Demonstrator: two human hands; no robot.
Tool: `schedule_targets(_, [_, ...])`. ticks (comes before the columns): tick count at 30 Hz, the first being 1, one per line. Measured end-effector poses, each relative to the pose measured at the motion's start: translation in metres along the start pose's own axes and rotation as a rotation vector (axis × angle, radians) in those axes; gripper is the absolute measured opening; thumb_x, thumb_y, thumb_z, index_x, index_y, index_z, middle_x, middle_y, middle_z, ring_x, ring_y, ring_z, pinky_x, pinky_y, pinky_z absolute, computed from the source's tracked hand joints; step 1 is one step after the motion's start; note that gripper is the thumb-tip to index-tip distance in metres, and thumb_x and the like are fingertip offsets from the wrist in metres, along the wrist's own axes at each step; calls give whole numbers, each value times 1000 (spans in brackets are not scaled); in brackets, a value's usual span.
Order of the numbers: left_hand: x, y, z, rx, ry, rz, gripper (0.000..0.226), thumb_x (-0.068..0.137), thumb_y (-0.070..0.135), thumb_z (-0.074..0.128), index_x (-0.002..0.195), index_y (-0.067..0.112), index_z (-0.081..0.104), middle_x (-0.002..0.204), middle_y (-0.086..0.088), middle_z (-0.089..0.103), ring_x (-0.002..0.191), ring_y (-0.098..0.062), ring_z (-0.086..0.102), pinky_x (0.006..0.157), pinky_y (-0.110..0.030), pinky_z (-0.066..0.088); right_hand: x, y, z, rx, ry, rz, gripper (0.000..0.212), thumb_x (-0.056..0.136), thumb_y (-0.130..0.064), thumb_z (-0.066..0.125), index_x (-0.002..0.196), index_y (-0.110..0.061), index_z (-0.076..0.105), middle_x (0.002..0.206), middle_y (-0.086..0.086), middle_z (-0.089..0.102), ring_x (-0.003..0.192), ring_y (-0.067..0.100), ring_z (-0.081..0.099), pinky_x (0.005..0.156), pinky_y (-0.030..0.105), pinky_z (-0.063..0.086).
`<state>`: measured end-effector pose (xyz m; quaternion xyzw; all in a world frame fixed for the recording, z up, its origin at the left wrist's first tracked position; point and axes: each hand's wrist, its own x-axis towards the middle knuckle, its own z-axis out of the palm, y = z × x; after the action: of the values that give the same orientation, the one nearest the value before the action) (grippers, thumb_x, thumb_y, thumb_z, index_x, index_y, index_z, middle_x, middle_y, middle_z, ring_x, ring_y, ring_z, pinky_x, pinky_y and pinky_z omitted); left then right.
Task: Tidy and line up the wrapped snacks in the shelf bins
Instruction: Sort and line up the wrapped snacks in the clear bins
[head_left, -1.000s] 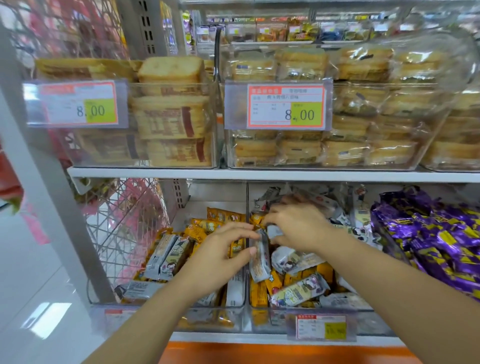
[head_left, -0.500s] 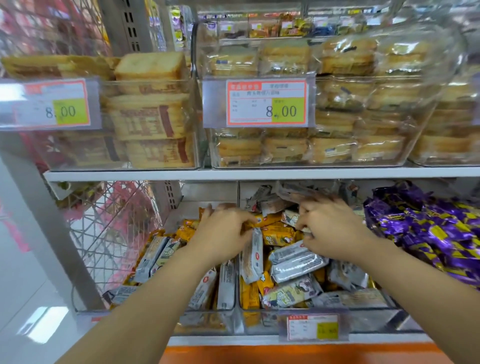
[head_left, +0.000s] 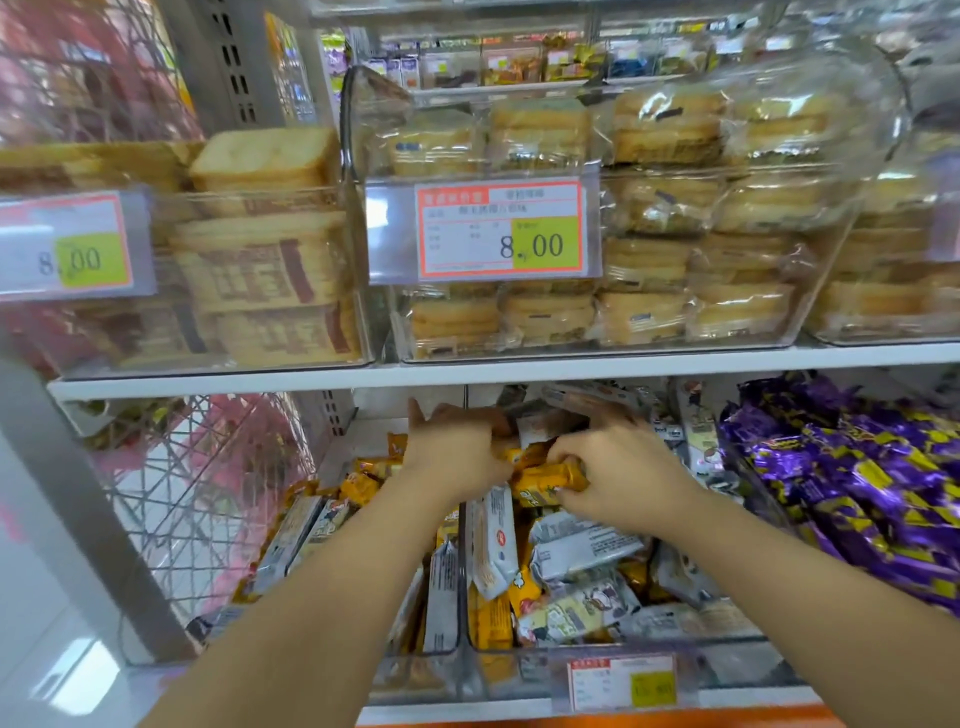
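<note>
Two clear bins on the lower shelf hold mixed wrapped snacks. The left bin (head_left: 415, 680) has orange and silver bars; the middle bin (head_left: 727, 670) has silver, white and orange packs in a jumble. My right hand (head_left: 618, 478) grips an orange wrapped snack (head_left: 545, 480) at the back of the middle bin. My left hand (head_left: 457, 447) reaches deep over the divider, fingers curled among orange packs; what it holds is hidden. A white wrapped bar (head_left: 491, 540) stands upright against the divider below my hands.
A bin of purple wrapped snacks (head_left: 857, 499) sits to the right. The upper shelf edge (head_left: 467, 371) hangs just above my hands, carrying clear bins of packaged bread (head_left: 649, 223) with price tags (head_left: 498, 231). A wire rack (head_left: 197, 493) stands at left.
Both hands moved further back into the bins and came together. My right hand left the silver packs and took hold of an orange snack.
</note>
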<state>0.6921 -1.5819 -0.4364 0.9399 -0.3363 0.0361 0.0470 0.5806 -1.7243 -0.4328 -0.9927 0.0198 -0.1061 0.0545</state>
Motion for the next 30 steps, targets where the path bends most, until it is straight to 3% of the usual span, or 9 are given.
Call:
schedule_targets(3, [-21,-4,-10,-444,83,-1,47,69,47,57,115,38,58,110,5,65,103,-17,58,95,-37,46,-10,-4,-10,280,128,37,26,83,-35,63,109,-35,62,65,-14,58,59,1,52,59,23,44])
schedule_targets(6, [-52,-12,-18,-779,287,-5,31,77,33,60,108,30,62,94,7,66,82,-6,61,74,-26,51,-19,-17,-18,554,307,37,21,83,-22,65,98,-34,58,59,-10,53,52,5,48,48,14,36])
schedule_targets(9, [-77,-35,-14,-811,594,-94,10,81,33,62,91,31,60,86,4,61,76,-3,57,69,-19,45,-22,-41,-18,618,456,-19,23,83,-17,67,96,-33,55,74,-11,51,68,0,49,59,8,36])
schedule_targets(12, [-95,-59,-2,-764,715,-173,23,82,18,67,97,34,57,95,11,47,83,11,50,71,-1,34,-13,-69,-1,540,467,-137,25,85,-17,67,108,-25,60,98,-11,48,86,-5,43,80,0,32])
schedule_targets(17, [-99,-87,25,-688,278,-224,42,90,18,62,128,32,50,120,6,40,93,-1,56,82,-11,42,-9,-94,16,433,-24,-196,53,96,-25,52,144,-38,32,147,-15,33,128,6,39,111,25,28])
schedule_targets(19, [-99,-91,28,-663,190,-204,41,92,13,59,129,28,54,126,3,45,112,-14,53,91,-24,42,-11,-81,14,419,-16,-152,44,97,-25,50,139,-35,42,142,-12,44,125,7,45,108,27,33])
schedule_targets(23, [-100,-86,24,-642,209,-149,34,93,10,55,120,30,58,121,7,47,96,-12,53,75,-6,38,-2,-44,8,302,39,66,27,96,-17,49,115,-23,66,114,-2,67,79,7,62,78,25,51])
schedule_targets(25, [-98,-78,21,-667,226,-107,31,94,13,55,117,33,58,118,11,50,90,-14,57,67,-1,38,5,-34,12,100,-80,102,26,96,-16,47,112,-22,67,106,1,69,81,14,62,74,28,49])
schedule_targets(30, [-92,-56,16,-744,149,48,28,95,19,54,106,45,54,116,20,53,108,8,50,83,-5,36,17,-20,19,-367,-187,82,22,94,-22,50,112,-25,62,106,2,65,107,21,52,92,38,34])
